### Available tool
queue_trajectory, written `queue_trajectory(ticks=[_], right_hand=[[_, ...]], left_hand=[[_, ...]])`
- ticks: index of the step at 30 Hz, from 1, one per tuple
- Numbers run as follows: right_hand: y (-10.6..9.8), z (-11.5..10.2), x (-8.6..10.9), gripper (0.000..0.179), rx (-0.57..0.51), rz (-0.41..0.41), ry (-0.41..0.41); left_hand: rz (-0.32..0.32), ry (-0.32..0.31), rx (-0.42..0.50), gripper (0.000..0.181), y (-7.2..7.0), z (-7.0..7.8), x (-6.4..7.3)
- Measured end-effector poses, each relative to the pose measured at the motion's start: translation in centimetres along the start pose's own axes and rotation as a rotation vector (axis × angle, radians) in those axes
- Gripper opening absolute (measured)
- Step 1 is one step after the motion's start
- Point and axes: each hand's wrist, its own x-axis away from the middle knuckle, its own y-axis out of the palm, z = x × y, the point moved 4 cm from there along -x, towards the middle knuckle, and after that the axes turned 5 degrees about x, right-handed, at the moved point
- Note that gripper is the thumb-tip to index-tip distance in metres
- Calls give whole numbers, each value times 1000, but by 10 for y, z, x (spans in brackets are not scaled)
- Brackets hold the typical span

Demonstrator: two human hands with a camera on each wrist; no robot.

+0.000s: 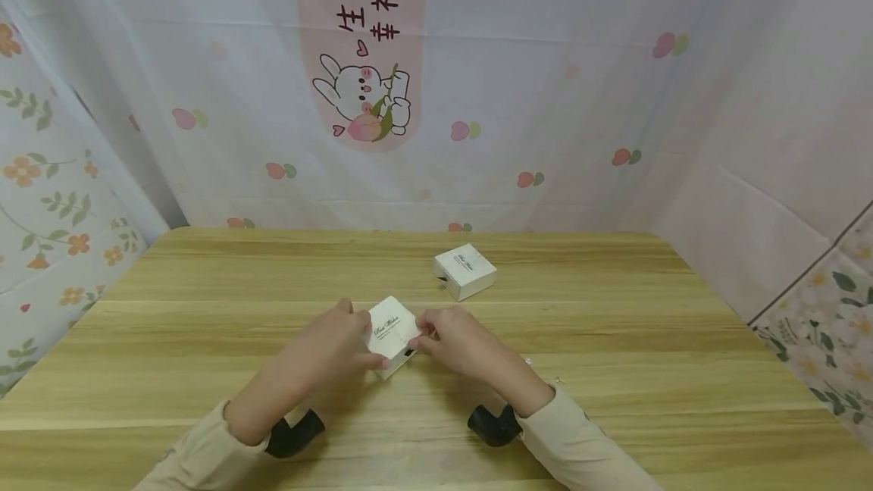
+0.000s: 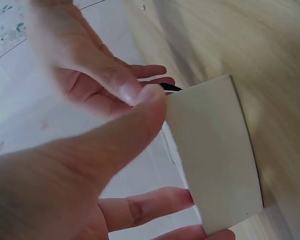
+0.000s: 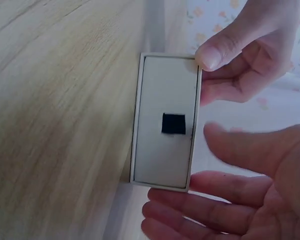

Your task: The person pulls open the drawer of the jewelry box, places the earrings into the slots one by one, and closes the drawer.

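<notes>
A small white drawer-style gift box (image 1: pixel 390 330) with "Best Wishes" lettering is between both hands, close over the wooden table. My left hand (image 1: pixel 336 338) grips it by its left side, thumb at the near edge and fingers at the far one. At the box's right end, my right hand (image 1: pixel 455 336) has its fingertips against the far corner. In the right wrist view its thumb stays apart, over the lettered top. A black ribbon tab (image 3: pixel 173 124) sticks out of the drawer's end face and nothing pinches it there. The drawer sits inside its sleeve.
A second white box (image 1: pixel 466 271) with the same lettering stands farther back on the table (image 1: pixel 307 264). Black curved pieces (image 1: pixel 295 433) sit under both wrists. A small shiny bit (image 1: pixel 528 361) lies beside the right forearm. Printed cloth (image 1: pixel 546 97) hangs behind the table.
</notes>
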Motion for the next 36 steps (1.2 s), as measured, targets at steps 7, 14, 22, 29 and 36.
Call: queue_trajectory(ticks=[7,14,22,29,36], right_hand=[[2,-3,3,30,-25,-68,23],[3,-5,6,52,47,-96,29],[5,-5,7,71,75,-106,38],[7,-7,7,75,96,-105,-7],[9,-7,7,77,88,-134,-90]], left_hand=[[70,87,-32,37,1,2,2],[103,195,-139,31,-1,3,5],[62,111,-53,23,-3,6,10],[33,93,-56,26,-8,10,14],[17,183,-65,55,-13,6,16]])
